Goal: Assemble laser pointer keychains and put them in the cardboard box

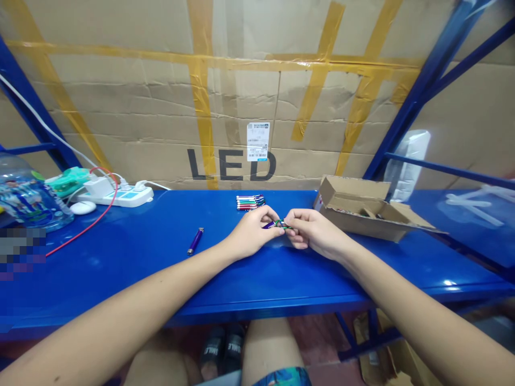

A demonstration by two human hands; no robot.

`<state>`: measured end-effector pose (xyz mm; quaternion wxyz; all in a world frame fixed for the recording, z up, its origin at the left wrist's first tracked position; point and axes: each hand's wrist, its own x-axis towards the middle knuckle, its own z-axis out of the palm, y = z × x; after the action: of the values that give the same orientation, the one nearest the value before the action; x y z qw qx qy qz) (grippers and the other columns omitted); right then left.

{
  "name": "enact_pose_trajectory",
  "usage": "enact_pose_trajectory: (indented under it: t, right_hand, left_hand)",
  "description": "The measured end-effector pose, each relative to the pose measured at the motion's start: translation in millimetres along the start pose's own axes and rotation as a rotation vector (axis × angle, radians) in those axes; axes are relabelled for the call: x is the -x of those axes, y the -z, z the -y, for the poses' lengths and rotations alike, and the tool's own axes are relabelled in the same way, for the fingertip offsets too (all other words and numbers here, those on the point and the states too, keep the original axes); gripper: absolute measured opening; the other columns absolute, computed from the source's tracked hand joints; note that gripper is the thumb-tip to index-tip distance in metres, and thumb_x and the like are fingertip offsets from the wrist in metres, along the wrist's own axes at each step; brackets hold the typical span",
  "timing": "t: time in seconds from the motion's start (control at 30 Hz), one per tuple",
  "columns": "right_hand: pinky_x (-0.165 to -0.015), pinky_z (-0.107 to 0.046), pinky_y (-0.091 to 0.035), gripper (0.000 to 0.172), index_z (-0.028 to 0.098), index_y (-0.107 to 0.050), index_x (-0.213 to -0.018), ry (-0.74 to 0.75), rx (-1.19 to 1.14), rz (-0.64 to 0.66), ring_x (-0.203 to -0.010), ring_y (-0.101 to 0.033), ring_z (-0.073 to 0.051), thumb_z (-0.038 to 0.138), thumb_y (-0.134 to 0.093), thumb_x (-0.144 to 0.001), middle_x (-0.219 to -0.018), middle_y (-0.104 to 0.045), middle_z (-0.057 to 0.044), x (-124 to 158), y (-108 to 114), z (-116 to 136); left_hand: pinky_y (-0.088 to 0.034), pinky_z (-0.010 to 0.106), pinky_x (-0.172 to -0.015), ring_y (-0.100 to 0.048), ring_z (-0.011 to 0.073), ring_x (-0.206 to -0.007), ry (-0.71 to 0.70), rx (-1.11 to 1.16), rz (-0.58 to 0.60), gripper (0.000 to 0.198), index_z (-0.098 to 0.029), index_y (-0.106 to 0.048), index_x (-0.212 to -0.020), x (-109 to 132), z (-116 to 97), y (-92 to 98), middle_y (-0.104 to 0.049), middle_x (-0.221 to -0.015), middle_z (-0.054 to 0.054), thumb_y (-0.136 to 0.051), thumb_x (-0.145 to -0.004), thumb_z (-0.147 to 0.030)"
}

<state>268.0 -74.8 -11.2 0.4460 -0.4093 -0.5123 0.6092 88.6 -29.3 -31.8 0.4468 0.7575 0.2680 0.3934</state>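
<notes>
Both my hands meet over the middle of a blue metal shelf (169, 268). My left hand (251, 233) is closed in a pinch on a small purple pen-like stick (269, 225). My right hand (311, 231) is closed on a small green clip-like piece (282, 224) at the stick's end. The two hands touch at the fingertips. Just behind them lies a neat row of several similar coloured sticks (250, 202). One more purple stick (195, 240) lies alone on the shelf to the left of my left hand.
An open cardboard box (364, 209) stands right of my hands. At the left are a white power strip (116, 194), a white mouse (82, 207), a red cable (86, 225) and a plastic bottle (28, 201). A taped cardboard wall (241, 107) closes the back.
</notes>
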Motion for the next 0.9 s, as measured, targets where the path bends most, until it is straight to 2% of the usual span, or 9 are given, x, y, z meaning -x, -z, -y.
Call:
enact_pose_trajectory:
  t: [0.13,0.23,0.47,0.67,0.8,0.9]
  right_hand:
    - [-0.044,-0.019,-0.021,0.037,0.016,-0.05,-0.065,0.033,-0.002,-0.038,-0.048,-0.032,-0.004,0.032,-0.084,-0.067,-0.053,-0.042,0.006,-1.0,-1.1,-0.8]
    - [-0.042,-0.019,-0.019,0.038,0.017,-0.048,-0.063,0.065,0.06,-0.083,-0.045,-0.028,-0.003,0.033,-0.081,-0.069,-0.052,-0.037,0.008,-2.0,0.3,-2.4]
    - [-0.037,-0.021,-0.024,0.03,0.02,-0.047,-0.071,0.184,0.428,-0.145,-0.036,-0.036,-0.007,0.042,-0.065,-0.082,-0.047,-0.043,0.008,-4.5,2.9,-9.6]
    - [-0.04,-0.022,-0.03,0.026,0.02,-0.049,-0.075,0.208,0.652,-0.113,-0.04,-0.042,-0.01,0.042,-0.055,-0.088,-0.047,-0.044,0.007,-5.2,5.2,-12.0]
    - [-0.042,-0.023,-0.032,0.029,0.02,-0.05,-0.071,0.248,0.713,-0.111,-0.042,-0.044,-0.009,0.043,-0.055,-0.087,-0.052,-0.046,0.006,-5.9,5.6,-13.1]
    - [-0.042,-0.023,-0.032,0.033,0.02,-0.048,-0.067,0.214,0.685,-0.08,-0.041,-0.041,-0.009,0.046,-0.055,-0.087,-0.053,-0.046,0.005,-4.7,3.1,-14.4]
  left_hand:
    - [-0.047,0.026,-0.072,-0.058,0.0122,-0.073,-0.003,-0.099,-0.068,0.017,-0.015,-0.059,-0.083,0.3,-4.4,1.8,-0.062,-0.079,-0.001,-0.072,-0.075,-0.024]
    - [-0.046,0.025,-0.068,-0.057,0.0121,-0.07,-0.015,-0.155,-0.065,0.013,-0.014,-0.062,-0.082,1.1,-5.2,3.8,-0.064,-0.077,0.0,-0.07,-0.076,-0.023]
    - [-0.045,0.026,-0.071,-0.059,0.0144,-0.076,-0.143,-0.301,-0.067,0.01,-0.014,-0.069,-0.088,2.2,-2.5,4.8,-0.07,-0.085,0.003,-0.063,-0.083,-0.02]
    - [-0.046,0.027,-0.078,-0.062,0.0151,-0.08,-0.254,-0.427,-0.041,0.012,-0.016,-0.071,-0.09,3.9,-4.0,5.8,-0.073,-0.09,0.004,-0.06,-0.086,-0.016]
    - [-0.046,0.027,-0.077,-0.062,0.0153,-0.08,-0.211,-0.378,-0.027,0.011,-0.016,-0.071,-0.09,4.0,-6.6,4.3,-0.073,-0.09,0.004,-0.061,-0.088,-0.021]
    - [-0.045,0.027,-0.073,-0.06,0.0147,-0.076,-0.151,-0.289,-0.053,0.01,-0.016,-0.07,-0.086,1.5,-7.5,4.2,-0.072,-0.085,0.002,-0.063,-0.086,-0.023]
